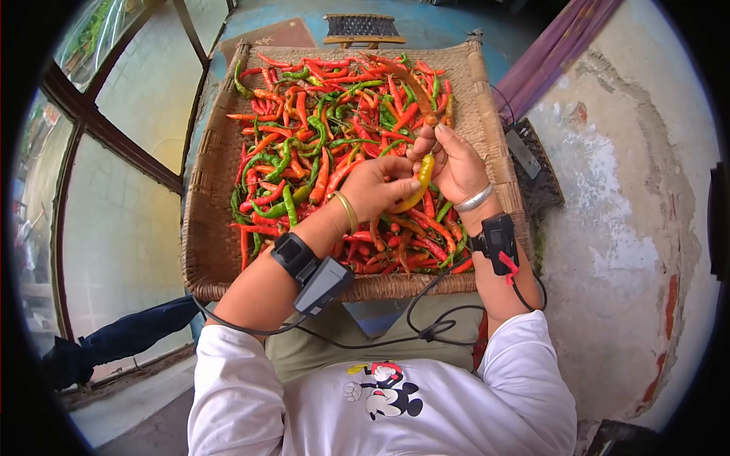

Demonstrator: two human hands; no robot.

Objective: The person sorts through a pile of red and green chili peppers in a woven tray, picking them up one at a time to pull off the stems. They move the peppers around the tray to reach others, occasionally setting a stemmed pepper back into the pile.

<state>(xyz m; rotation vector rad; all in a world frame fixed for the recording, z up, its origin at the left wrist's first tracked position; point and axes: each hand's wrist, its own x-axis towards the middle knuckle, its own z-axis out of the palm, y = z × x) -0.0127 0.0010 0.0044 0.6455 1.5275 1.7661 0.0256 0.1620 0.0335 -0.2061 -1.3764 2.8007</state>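
A curved yellow chili pepper point(417, 190) is between my two hands, above the heap. My left hand point(374, 184), with a gold bangle at its wrist, is closed on the pepper's lower part, thumb laid across it. My right hand point(458, 166), wearing a silver bangle, is closed at the pepper's upper end, where curled fingers hide the stem. Just beyond the right fingertips a long brownish-orange chili pepper point(420, 97) slants away to the upper left. Beneath both hands lie many red, green and orange chili peppers point(304, 125).
The heap lies in a woven tray point(204, 220) with a raised rim, in front of my lap. Black cables point(433, 332) run from the wrist devices across my lap. A small woven stool point(363, 29) stands beyond the tray. Windows point(125, 182) are at left, a worn wall point(608, 220) at right.
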